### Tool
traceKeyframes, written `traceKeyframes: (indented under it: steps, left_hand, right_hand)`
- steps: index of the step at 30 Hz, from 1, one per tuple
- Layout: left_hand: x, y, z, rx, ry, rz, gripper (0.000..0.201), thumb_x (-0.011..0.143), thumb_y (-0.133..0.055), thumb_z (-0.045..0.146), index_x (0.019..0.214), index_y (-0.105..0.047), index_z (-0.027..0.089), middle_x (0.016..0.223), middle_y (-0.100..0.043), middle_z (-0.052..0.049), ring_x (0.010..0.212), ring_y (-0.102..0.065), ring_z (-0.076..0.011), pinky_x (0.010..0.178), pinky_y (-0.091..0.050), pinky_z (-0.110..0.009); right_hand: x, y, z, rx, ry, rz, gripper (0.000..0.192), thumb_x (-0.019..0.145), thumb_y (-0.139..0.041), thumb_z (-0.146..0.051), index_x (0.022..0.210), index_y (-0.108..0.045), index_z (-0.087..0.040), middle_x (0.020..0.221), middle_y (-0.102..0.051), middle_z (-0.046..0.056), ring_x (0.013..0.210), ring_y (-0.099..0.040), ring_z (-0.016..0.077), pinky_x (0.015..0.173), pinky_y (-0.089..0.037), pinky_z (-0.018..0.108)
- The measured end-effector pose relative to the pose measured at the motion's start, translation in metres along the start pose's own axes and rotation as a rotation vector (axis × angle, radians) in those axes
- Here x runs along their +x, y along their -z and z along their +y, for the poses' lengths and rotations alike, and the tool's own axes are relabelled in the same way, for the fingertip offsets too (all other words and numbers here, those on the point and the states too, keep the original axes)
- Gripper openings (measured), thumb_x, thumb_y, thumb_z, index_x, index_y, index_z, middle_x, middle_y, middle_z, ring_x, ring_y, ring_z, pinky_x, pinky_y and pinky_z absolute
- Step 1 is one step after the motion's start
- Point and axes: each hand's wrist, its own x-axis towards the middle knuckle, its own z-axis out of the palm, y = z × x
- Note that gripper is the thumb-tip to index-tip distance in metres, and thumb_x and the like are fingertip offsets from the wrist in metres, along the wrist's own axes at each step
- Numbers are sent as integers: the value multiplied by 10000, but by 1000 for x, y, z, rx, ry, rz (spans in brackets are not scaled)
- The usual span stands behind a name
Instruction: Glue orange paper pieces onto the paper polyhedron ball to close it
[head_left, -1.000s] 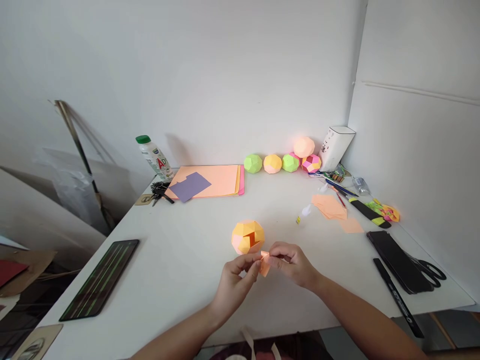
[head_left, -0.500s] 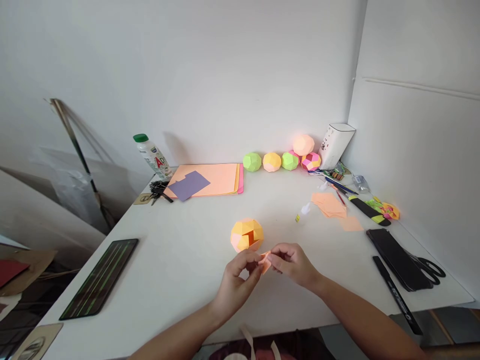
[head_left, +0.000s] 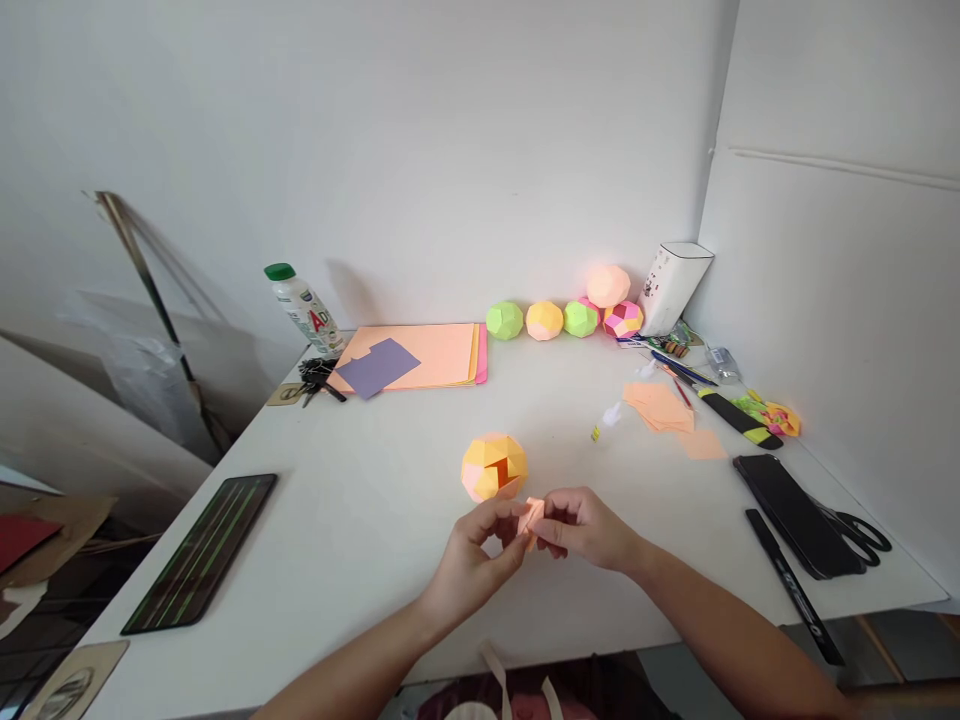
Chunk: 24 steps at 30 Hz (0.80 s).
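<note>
Between my two hands is a small folded piece of peach paper (head_left: 532,516), held above the front half of the white table. My left hand (head_left: 484,555) pinches its left side between thumb and fingers. On its right side, the thumb and curled fingers of my right hand (head_left: 589,525) grip it too. Just behind my left hand sits a yellow and peach paper ball (head_left: 493,464) with a gap in its side that shows an orange inside. Part of the ball's lower edge is hidden by my fingers.
Finished-looking paper balls (head_left: 544,320) line the wall. Peach paper squares (head_left: 658,406), a cutter knife (head_left: 739,418), a black case (head_left: 796,515), scissors (head_left: 862,535) and a marker (head_left: 793,585) lie right. Left are a phone-like dark tablet (head_left: 201,553), coloured sheets (head_left: 442,355) and a bottle (head_left: 306,310).
The folded peach paper has been turned more upright between my fingers, and its folded face shows more. My right fingers have shifted slightly on it. The paper ball stays in place.
</note>
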Motion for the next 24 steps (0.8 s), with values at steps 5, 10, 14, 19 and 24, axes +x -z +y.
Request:
traceKeyframes:
  steps: [5,10,14,19,24]
  left_hand:
    - [3,1,6,-223,139,-93,231,770,-707,365,877,-676,162,730,-682,-33,661,-589,-139,611,-476,-257]
    - [7,5,4,-461,309,-166,272,712,-786,369,851,-684,159,745,-681,-34,675,-601,-139,541,-456,-229]
    - [10,9,3,-565,374,-211,313,652,-835,343,857,-705,144,786,-685,-52,698,-613,-153,559,-479,-251]
    - [11,11,3,-601,443,-178,323,628,-850,330,858,-722,143,783,-692,-53,653,-601,-133,579,-482,-260]
    - [10,8,4,-611,422,-155,302,594,-871,283,804,-705,144,767,-692,-46,665,-613,-137,563,-477,-242]
  right_hand:
    - [0,5,2,-21,-9,-35,329,802,-688,-453,736,-633,-135,673,-627,9,550,-528,83,538,-451,236]
    - [-2,6,-1,-54,-33,-41,350,791,-694,-471,726,-628,-134,666,-629,9,570,-548,90,549,-456,237]
    - [-2,6,-2,-64,-54,-33,375,777,-697,-499,724,-628,-134,630,-603,-5,555,-541,91,544,-445,238]
    - [-3,6,-3,-97,-43,-18,379,787,-677,-514,725,-625,-143,641,-596,-2,563,-536,96,550,-442,246]
    - [-3,6,-2,-95,-30,-24,377,786,-686,-502,712,-623,-138,627,-592,-6,555,-532,92,535,-434,236]
